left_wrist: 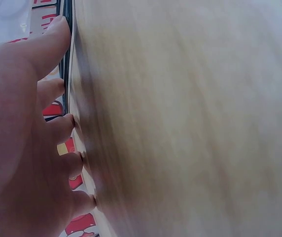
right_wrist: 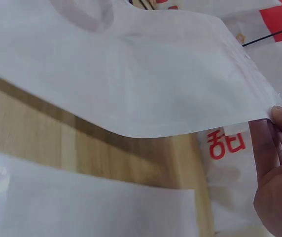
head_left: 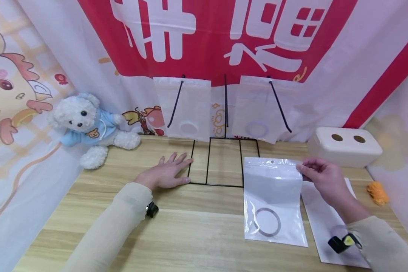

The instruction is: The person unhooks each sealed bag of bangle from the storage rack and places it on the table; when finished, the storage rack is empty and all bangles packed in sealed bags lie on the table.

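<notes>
We pinch the upper right corner of a white zip-top bag [head_left: 273, 194] in our right hand [head_left: 321, 179], the nearer of the hands. Its long axis runs away from us, hang hole [head_left: 272, 162] at the far end, just right of the black wire rack [head_left: 224, 185]. Our left hand [head_left: 170, 173], fingers spread, rests by the rack's left side. This bag contains 1 ring [head_left: 279, 223]; 2 hanging bags [head_left: 185, 104] show round shapes.
</notes>
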`<act>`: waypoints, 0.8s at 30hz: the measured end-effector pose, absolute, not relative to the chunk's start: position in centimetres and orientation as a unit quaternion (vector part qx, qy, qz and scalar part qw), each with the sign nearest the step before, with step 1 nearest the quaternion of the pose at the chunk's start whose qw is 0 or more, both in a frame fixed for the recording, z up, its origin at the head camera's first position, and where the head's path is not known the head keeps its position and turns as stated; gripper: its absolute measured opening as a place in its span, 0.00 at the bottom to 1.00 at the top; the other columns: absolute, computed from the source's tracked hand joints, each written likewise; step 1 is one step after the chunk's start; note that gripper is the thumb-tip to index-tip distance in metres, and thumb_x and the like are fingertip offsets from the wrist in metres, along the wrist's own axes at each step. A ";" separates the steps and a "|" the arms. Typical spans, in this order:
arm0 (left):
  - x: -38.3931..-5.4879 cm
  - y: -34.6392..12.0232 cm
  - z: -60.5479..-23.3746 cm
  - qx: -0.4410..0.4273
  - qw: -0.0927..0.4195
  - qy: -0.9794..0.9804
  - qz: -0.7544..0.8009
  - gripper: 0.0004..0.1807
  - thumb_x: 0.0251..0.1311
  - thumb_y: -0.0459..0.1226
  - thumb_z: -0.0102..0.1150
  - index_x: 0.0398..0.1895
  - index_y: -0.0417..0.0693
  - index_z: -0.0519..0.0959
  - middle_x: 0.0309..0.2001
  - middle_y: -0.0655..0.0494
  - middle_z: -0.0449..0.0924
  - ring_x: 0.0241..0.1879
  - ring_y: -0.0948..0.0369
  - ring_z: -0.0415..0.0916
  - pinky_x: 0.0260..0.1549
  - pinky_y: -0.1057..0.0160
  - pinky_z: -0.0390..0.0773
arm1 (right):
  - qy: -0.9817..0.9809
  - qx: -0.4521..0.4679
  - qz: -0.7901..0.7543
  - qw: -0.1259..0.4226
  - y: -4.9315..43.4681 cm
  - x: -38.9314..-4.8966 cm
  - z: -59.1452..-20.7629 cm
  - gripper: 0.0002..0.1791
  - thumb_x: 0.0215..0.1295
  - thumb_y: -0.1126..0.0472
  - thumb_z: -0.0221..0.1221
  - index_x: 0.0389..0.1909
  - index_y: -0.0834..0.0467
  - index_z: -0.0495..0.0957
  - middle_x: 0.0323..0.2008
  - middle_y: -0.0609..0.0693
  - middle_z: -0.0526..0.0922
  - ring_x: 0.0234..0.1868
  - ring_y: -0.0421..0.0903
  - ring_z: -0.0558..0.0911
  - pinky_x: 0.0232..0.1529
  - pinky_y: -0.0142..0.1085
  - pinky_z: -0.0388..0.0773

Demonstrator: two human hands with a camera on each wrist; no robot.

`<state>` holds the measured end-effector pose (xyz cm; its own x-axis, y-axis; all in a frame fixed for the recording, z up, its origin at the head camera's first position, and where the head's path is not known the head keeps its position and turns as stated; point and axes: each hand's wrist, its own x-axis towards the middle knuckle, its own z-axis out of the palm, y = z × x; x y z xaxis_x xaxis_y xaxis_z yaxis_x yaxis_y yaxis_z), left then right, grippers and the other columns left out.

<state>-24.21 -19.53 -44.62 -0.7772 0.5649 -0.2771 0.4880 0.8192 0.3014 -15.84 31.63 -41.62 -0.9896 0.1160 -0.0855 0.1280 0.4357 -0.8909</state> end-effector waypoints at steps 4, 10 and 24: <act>-24.2 -19.5 -44.5 0.280 0.181 0.937 0.103 0.44 0.80 0.63 0.48 0.90 0.60 0.48 0.90 0.46 0.37 0.87 0.34 0.34 0.79 0.21 0.35 | 0.854 0.083 -0.512 0.022 32.1 -16.1 -42.6 0.22 0.79 0.52 0.64 0.62 0.64 0.79 0.36 0.35 0.87 0.38 0.34 0.89 0.45 0.33 0.91; -24.1 -19.4 -44.4 0.283 0.179 0.937 0.102 0.44 0.80 0.62 0.49 0.90 0.58 0.49 0.90 0.44 0.38 0.87 0.32 0.36 0.78 0.20 0.36 | 0.857 0.082 -0.505 0.053 32.5 -16.6 -43.8 0.22 0.79 0.56 0.64 0.62 0.69 0.78 0.37 0.41 0.88 0.37 0.34 0.89 0.43 0.32 0.91; -24.1 -19.5 -44.5 0.282 0.180 0.936 0.107 0.44 0.80 0.62 0.49 0.90 0.58 0.49 0.90 0.44 0.38 0.87 0.32 0.36 0.78 0.19 0.35 | 0.922 0.069 -0.371 0.085 33.5 -17.2 -44.6 0.19 0.79 0.54 0.65 0.58 0.65 0.81 0.46 0.60 0.89 0.42 0.48 0.85 0.35 0.34 0.83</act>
